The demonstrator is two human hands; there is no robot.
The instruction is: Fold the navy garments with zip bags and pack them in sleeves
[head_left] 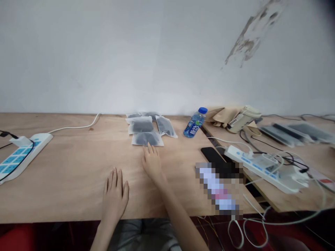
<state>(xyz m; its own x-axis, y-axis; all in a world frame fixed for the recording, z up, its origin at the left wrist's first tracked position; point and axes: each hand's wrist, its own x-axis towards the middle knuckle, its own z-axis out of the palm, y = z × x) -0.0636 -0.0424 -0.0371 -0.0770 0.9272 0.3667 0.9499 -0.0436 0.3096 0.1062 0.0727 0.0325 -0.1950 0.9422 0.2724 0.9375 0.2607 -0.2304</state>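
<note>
On a wooden table (75, 174) against a white wall, two bare hands lie palm down, neither gripping anything. The left hand (114, 195) rests near the table's front edge, its fingers extended forward and slightly apart, thumb angled out to the right; the forearm rises from below. The right hand (152, 163) reaches farther ahead, its forearm slanting up and leftward, fingers loosely spread and gently bent. Its longest fingertips overlap the near edge of the front frosted packet (147, 138); whether they press on it is unclear. That packet, dark inside, lies nearest in a cluster of similar packets (140, 124) toward the wall, left of a blue-capped bottle (195, 123).
</note>
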